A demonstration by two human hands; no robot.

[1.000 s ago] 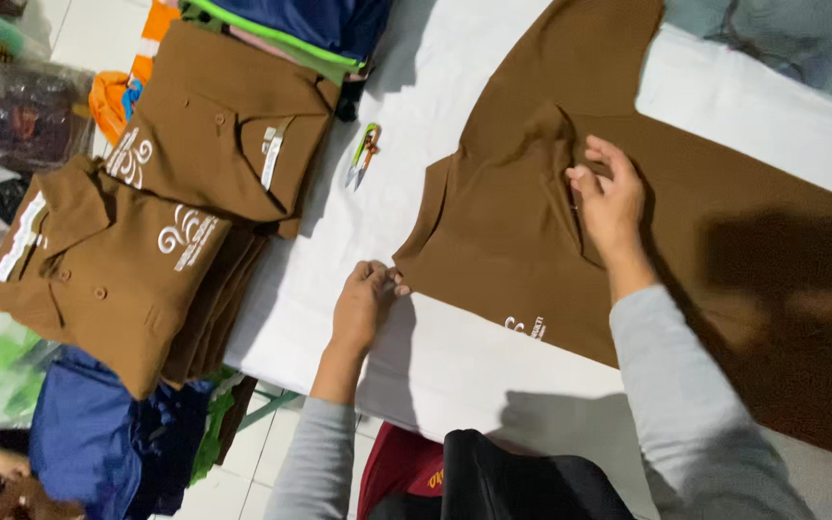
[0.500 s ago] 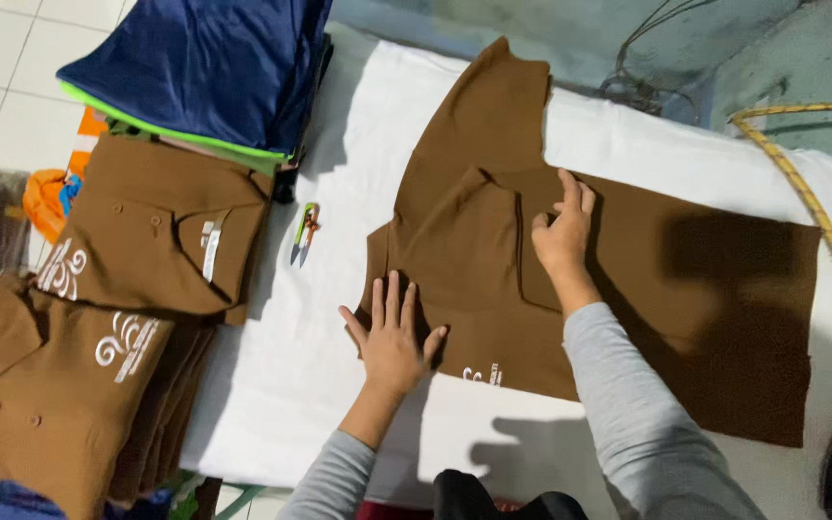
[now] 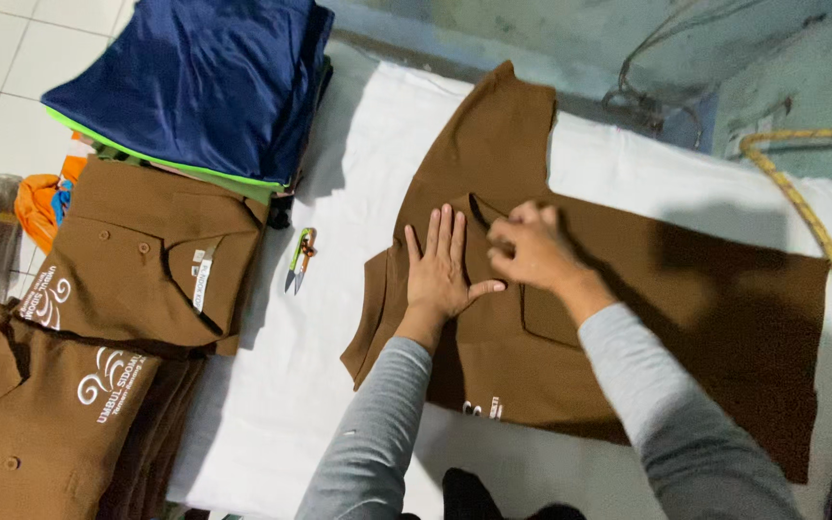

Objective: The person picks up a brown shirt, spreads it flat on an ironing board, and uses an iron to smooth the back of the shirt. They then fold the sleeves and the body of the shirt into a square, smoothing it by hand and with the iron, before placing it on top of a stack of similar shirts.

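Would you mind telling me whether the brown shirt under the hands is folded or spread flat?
Partly folded: the brown shirt lies on the white table with one side turned in; left hand presses flat, right hand pinches fabric.

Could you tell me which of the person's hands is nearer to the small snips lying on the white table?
Left. The left hand lies flat on the brown shirt, just right of the snips; the right hand is farther right, at the collar.

White-covered table (image 3: 358, 144); white tiled floor (image 3: 12, 58) at left; stained grey-green concrete floor (image 3: 570, 39) beyond; hard overhead light
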